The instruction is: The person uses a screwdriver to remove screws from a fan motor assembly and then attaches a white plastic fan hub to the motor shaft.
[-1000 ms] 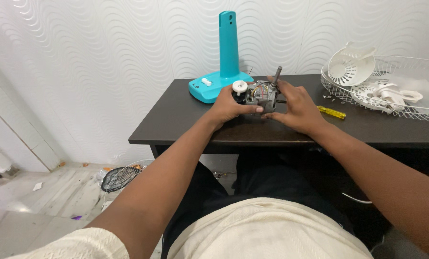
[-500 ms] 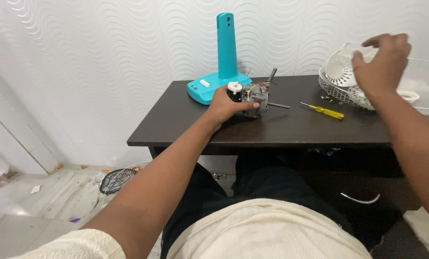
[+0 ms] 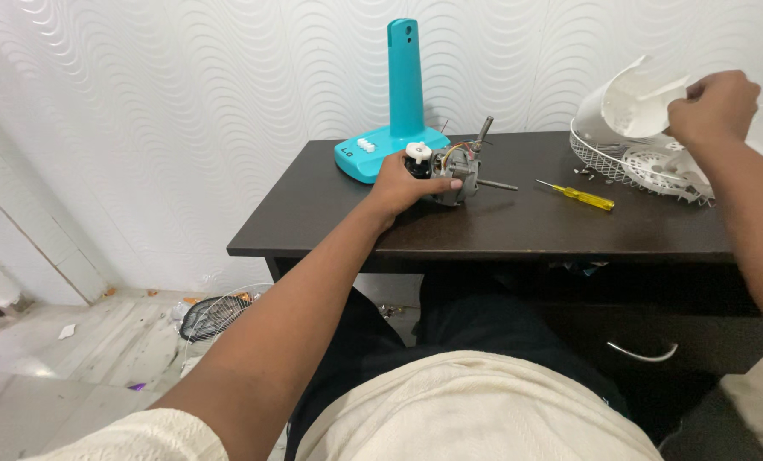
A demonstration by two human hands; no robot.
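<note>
My left hand [image 3: 405,183] rests on a small grey fan motor [image 3: 452,165] with a white knob and a protruding shaft, holding it on the dark table [image 3: 484,226]. My right hand [image 3: 713,106] is raised at the far right, gripping a white plastic fan cover [image 3: 639,101] lifted above a white wire fan grille [image 3: 629,162]. A yellow screwdriver [image 3: 576,195] lies on the table between the two hands.
A teal fan stand with base and upright column [image 3: 400,111] sits at the table's back, just behind the motor. More white fan parts lie in the grille. Another wire grille [image 3: 215,314] lies on the floor to the left, below the table.
My right hand left the motor, swung right to the wire grille and has picked up the white cover, lifting it. My left hand stays on the motor.
</note>
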